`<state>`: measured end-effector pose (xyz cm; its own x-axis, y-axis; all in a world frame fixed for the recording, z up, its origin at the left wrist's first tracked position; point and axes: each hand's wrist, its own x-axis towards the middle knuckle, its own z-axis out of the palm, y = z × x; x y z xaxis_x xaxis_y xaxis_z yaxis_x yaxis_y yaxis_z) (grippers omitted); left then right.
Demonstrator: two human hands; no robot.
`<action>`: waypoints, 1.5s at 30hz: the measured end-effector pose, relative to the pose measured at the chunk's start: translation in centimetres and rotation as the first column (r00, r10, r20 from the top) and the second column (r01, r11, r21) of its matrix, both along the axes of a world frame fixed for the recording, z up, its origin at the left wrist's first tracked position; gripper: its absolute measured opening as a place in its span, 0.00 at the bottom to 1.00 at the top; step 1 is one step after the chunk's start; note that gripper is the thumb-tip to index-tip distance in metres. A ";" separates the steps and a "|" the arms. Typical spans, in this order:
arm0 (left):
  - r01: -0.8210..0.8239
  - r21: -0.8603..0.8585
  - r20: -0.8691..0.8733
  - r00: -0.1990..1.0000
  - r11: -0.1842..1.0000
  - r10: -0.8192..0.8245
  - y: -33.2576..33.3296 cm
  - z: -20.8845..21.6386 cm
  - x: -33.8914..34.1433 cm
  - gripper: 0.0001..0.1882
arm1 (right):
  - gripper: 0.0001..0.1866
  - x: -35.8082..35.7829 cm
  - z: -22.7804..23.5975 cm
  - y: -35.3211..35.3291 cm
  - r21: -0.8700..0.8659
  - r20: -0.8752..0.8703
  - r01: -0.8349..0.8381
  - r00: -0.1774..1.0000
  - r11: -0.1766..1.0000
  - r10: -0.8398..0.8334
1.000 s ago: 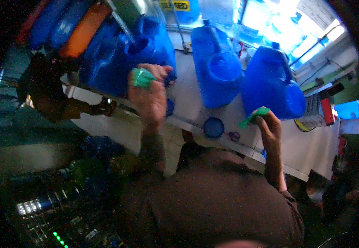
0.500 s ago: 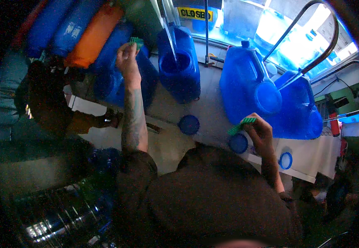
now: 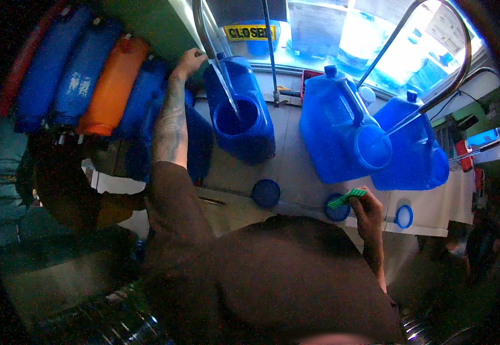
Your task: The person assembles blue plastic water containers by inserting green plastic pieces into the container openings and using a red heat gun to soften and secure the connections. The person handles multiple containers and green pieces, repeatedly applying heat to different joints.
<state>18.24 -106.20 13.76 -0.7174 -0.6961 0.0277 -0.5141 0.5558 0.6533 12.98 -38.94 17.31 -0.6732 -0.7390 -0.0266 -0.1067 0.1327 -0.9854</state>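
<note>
My left hand reaches up beside a metal spout, near the green wall. Its fingers are drawn together; whatever they hold or touch is hidden. Water runs from that spout into the wide mouth of a blue jug. My right hand pinches a green striped piece, flat and slightly curved, above a round blue lid. Farther right, a thin stream from a curved metal spout meets the round opening of a second blue jug. Another blue jug stands beside it.
More round lids, one blue and one blue-rimmed, lie along the pale counter's near edge. Blue containers and an orange container line the left side. A thin metal post rises at the back.
My left hand has moved away from the containers at left toward the spout and wall; the green piece seen in it before no longer shows. The view has shifted slightly.
</note>
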 end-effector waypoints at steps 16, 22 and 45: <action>0.213 0.370 -0.317 0.944 0.904 -0.093 -2.0 -2.8 -3.0 0.24 | 0.05 -0.2 1.3 2.1 0.018 -0.101 0.080 0.992 0.997 -0.078; 0.215 0.408 -0.350 0.934 0.887 -0.065 -1.7 -3.0 -2.8 0.23 | 0.05 -0.3 1.9 2.6 0.053 -0.157 0.034 0.987 0.998 -0.026; 0.086 0.418 -0.061 0.996 0.904 -0.066 -2.6 -2.8 -5.1 0.36 | 0.06 0.3 0.6 3.3 0.038 -0.030 0.118 0.993 0.992 -0.117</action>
<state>13.13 -108.80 10.92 -0.7735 -0.5936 -0.2223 -0.4464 0.2611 0.8559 13.32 -35.68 17.90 -0.7559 -0.6538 -0.0342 -0.1156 0.1847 -0.9760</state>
